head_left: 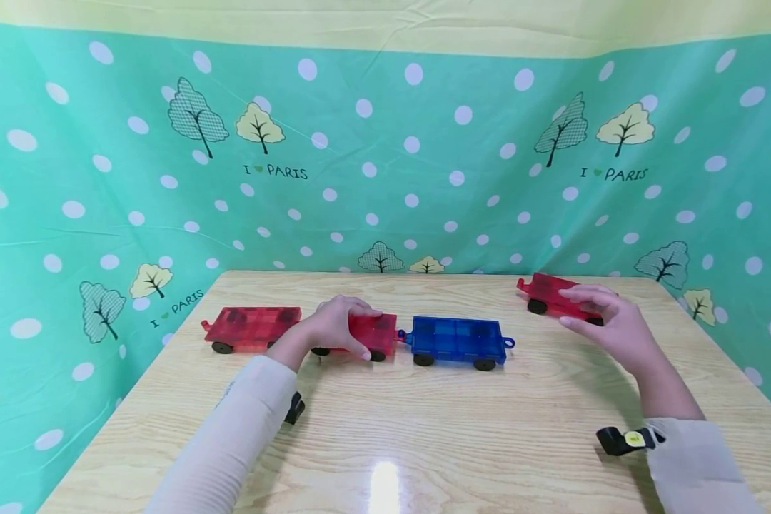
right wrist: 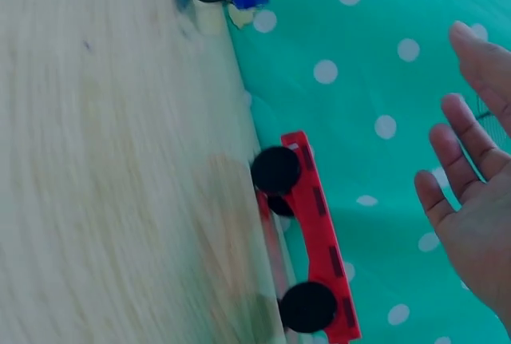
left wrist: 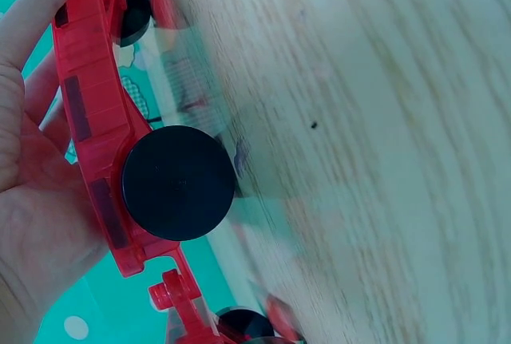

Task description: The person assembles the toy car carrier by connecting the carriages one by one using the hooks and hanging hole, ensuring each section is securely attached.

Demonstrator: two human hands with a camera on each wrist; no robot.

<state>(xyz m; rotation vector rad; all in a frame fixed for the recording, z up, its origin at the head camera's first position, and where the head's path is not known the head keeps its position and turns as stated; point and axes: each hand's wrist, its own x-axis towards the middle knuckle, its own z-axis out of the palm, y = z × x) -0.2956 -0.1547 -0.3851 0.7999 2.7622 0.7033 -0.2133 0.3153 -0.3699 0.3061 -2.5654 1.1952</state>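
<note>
My left hand [head_left: 337, 325] grips a translucent red toy train car [head_left: 380, 330] across its sides, thumb at the near side. In the left wrist view the car [left wrist: 92, 96] shows its black wheels beside the palm. A blue train car [head_left: 456, 339] stands end to end with it on the right, their couplings meeting. Another red car [head_left: 250, 327] sits directly to the left. At the back right, my right hand [head_left: 617, 335] hovers by a third red car [head_left: 542, 289]. In the right wrist view its fingers are spread and relaxed, apart from that car [right wrist: 323, 224].
A wooden table [head_left: 462, 435] carries all the cars. Behind it and along both sides hangs a green dotted cloth [head_left: 385, 207] with printed trees. A black strap with a small device [head_left: 623, 439] sits at my right wrist.
</note>
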